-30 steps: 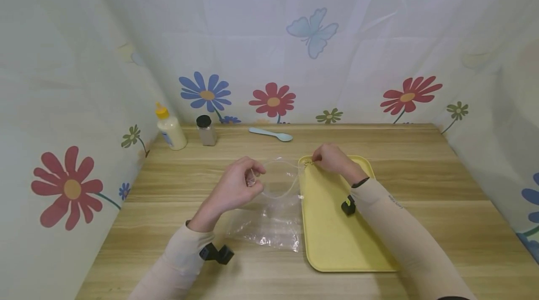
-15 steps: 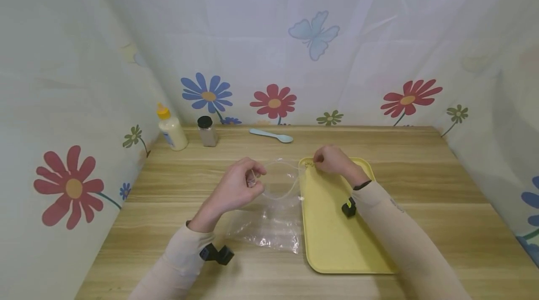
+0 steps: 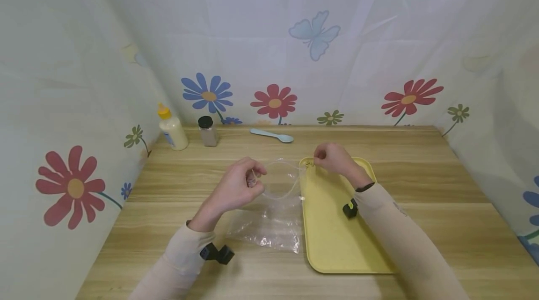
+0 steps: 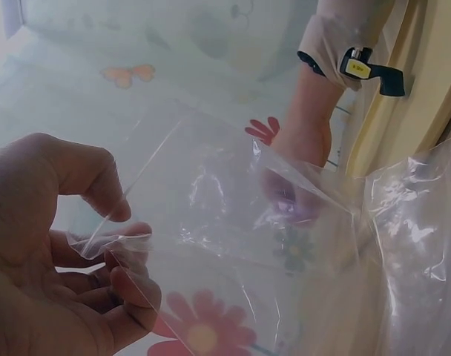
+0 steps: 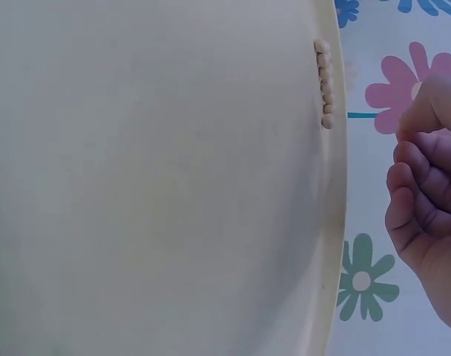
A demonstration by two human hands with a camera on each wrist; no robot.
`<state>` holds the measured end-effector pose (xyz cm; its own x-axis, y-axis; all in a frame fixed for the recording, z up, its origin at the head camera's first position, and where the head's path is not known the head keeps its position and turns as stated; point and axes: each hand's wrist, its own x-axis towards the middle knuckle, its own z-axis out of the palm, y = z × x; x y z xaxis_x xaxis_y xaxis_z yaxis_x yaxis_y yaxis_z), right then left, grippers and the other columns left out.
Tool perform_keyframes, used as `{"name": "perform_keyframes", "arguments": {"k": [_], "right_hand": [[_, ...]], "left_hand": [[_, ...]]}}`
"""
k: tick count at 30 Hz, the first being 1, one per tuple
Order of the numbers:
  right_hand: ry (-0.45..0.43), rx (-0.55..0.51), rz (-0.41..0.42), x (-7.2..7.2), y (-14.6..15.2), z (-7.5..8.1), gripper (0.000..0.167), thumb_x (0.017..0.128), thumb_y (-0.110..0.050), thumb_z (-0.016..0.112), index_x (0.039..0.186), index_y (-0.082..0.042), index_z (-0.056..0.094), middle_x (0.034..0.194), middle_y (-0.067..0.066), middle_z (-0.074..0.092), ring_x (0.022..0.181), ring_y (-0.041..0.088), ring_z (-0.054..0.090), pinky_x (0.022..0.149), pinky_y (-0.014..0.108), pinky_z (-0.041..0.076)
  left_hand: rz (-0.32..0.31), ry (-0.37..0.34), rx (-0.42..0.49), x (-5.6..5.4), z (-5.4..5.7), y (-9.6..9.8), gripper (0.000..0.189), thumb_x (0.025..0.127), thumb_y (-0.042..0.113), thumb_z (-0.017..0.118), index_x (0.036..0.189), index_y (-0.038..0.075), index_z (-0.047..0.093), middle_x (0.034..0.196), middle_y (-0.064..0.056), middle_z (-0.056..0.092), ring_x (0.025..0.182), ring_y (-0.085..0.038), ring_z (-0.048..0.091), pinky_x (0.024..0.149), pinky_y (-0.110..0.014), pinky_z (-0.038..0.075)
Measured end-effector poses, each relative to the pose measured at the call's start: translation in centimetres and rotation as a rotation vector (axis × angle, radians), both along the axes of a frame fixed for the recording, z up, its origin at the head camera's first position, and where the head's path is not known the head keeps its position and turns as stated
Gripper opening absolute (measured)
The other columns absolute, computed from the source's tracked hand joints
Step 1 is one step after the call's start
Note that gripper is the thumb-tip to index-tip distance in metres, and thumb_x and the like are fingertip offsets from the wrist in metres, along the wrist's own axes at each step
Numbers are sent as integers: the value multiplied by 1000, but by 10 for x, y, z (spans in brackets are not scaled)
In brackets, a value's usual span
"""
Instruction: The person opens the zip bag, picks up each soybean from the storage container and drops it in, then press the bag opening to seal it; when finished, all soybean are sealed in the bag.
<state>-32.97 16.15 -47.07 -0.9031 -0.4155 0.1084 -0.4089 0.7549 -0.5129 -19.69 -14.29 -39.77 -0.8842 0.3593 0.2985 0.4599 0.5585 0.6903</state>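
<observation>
My left hand (image 3: 231, 186) pinches the rim of a clear plastic bag (image 3: 269, 227), whose mouth stands rounded open to the right. In the left wrist view the film of the bag (image 4: 211, 185) stretches away from my thumb and fingers. My right hand (image 3: 334, 158) hovers at the far left corner of the yellow tray (image 3: 337, 244), its fingers curled and thumb tip close against them. Whether anything small is between those fingertips is hidden. Near them, several small beige balls (image 5: 326, 83) lie in a row along the tray's edge.
A glue bottle (image 3: 174, 132) with a yellow cap and a black-lidded jar (image 3: 208, 134) stand at the back left. A light blue spoon (image 3: 271, 135) lies at the back of the wooden table (image 3: 421, 164). A flowered curtain rises behind and at the sides.
My right hand has shifted slightly at the tray corner, away from the balls. My left hand and the bag keep their place.
</observation>
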Motion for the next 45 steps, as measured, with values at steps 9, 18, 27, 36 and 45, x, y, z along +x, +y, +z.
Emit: {"name": "perform_keyframes", "arguments": {"k": [9,18,27,36,45], "right_hand": [[65,-74,14,7,-1,9,9,79,-14,64,83,-7,69,75,2,66,68,14,58,64,29,49],[80,-127,35,14,-2,18,9,81,-12,62,83,-7,69,77,3,67,69,13,59,65,29,50],[131,-175,58,21,-5,31,8,80,-10,62,83,-7,69,77,4,66,68,14,58,65,29,50],[194,-215,90,32,-12,48,7,80,-10,63,83,-8,68,76,3,65,67,14,54,62,27,47],[272,-254,138,41,-20,62,8,79,-11,63,82,-9,70,74,0,64,66,12,53,60,26,46]], "left_hand": [[6,-11,11,-1,0,0,27,70,2,61,97,6,66,87,-2,59,66,-13,50,57,-23,44],[7,-33,6,-2,-2,-1,29,71,3,61,99,6,66,91,-3,59,67,-13,52,57,-24,47],[4,-29,13,-3,-2,-1,28,71,4,62,99,7,66,91,-3,60,67,-13,53,57,-24,47],[3,-36,27,-1,-2,-1,28,72,2,63,100,4,66,91,-4,60,70,-13,53,60,-24,48],[6,-45,31,-2,-1,-1,29,72,1,62,101,3,65,92,-5,60,74,-14,54,63,-24,49]]}}
